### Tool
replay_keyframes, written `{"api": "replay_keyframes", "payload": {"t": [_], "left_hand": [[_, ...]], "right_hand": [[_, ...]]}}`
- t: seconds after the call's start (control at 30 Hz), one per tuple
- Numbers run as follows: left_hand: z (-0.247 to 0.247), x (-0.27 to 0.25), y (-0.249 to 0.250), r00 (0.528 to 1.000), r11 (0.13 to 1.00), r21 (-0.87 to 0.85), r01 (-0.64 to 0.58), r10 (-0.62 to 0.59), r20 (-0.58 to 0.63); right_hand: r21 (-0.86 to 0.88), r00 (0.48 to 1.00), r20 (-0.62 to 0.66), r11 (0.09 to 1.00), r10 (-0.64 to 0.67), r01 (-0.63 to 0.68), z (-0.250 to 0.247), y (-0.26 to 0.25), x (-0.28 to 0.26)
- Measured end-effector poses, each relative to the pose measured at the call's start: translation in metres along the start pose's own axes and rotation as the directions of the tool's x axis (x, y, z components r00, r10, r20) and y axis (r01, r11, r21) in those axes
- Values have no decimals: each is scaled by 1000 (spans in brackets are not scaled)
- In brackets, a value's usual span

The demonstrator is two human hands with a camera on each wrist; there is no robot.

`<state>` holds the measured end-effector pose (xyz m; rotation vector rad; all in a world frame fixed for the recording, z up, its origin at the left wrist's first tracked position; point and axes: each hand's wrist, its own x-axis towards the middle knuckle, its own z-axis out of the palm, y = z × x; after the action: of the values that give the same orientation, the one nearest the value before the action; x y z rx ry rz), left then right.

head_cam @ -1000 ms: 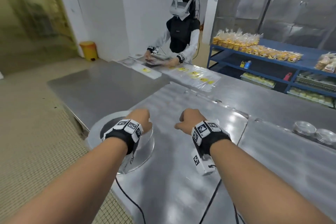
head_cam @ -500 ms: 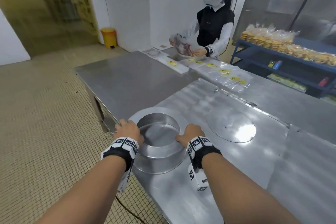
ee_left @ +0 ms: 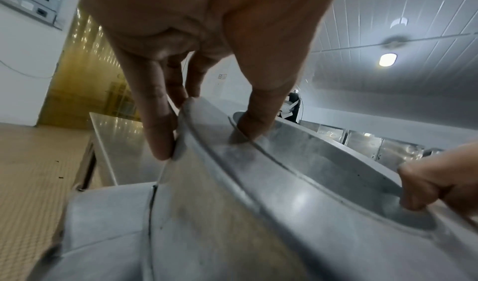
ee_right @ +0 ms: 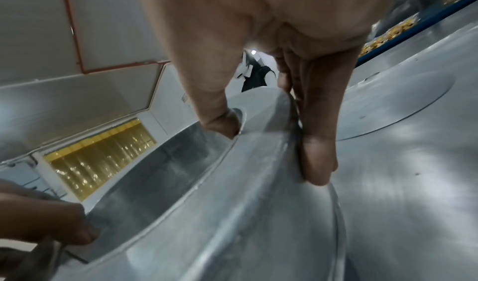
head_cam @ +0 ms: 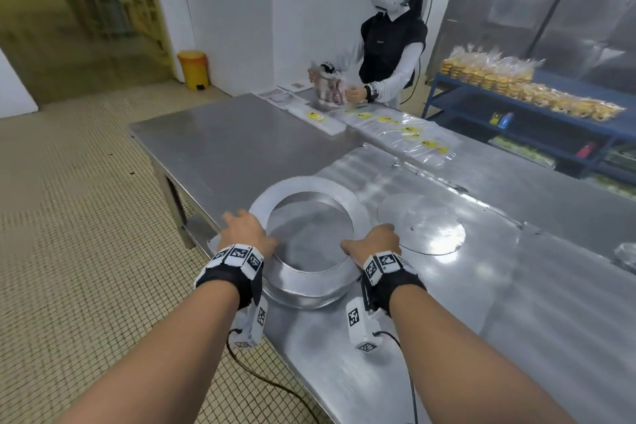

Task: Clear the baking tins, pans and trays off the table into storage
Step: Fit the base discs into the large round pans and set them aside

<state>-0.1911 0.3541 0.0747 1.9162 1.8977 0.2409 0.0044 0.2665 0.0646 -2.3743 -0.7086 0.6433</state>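
Gripping opposite sides of a round metal baking pan [head_cam: 309,272], the person holds it at the near-left corner of the steel table [head_cam: 241,134]. The left hand [head_cam: 246,232] clamps the pan's wide flat rim on its left side — in the left wrist view the thumb [ee_left: 256,119] dips over the inner edge while the fingers [ee_left: 157,134] curl down around the outer edge. The right hand [head_cam: 377,241] mirrors it on the right side of the rim, its thumb [ee_right: 220,121] hooked inside the well and its fingers [ee_right: 319,162] pressed against the outer lip. Whether the pan's base rests on the tabletop or sits just above it cannot be told.

Just to the right of the pan, a flat round metal disc [head_cam: 421,229] lies on the table — apart from the pan's rim. Farther along the table, clear bags with yellow labels [head_cam: 406,131] lie spread out, and a second person [head_cam: 390,45] wearing a headset stands at the far end, handling something. Behind, a blue shelf rack [head_cam: 537,113] carries packaged baked goods, and a yellow bin [head_cam: 194,69] stands by the wall.
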Motion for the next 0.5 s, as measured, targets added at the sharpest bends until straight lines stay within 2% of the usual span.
{"api": "replay_keyframes", "payload": {"t": [0.13,0.23,0.33,0.4,0.5], "left_hand": [[1,-36,28,1000,986,-168,-9,7,-10],[10,-53,46,998,938,-346,-4,27,60],[21,-60,66,975,816,-576,43,92,203],[47,-47,74,954,728,-677,108,116,277],[43,-96,102,878,579,-773,260,191,439]], "right_hand": [[34,992,-128,999,-17,21,-38,28,-15],[97,971,-236,994,-23,48,-66,58,-30],[169,933,-358,981,-29,95,-98,93,-45],[195,905,-423,973,-33,127,-119,118,-55],[210,868,-496,966,-28,151,-148,155,-74]]}}
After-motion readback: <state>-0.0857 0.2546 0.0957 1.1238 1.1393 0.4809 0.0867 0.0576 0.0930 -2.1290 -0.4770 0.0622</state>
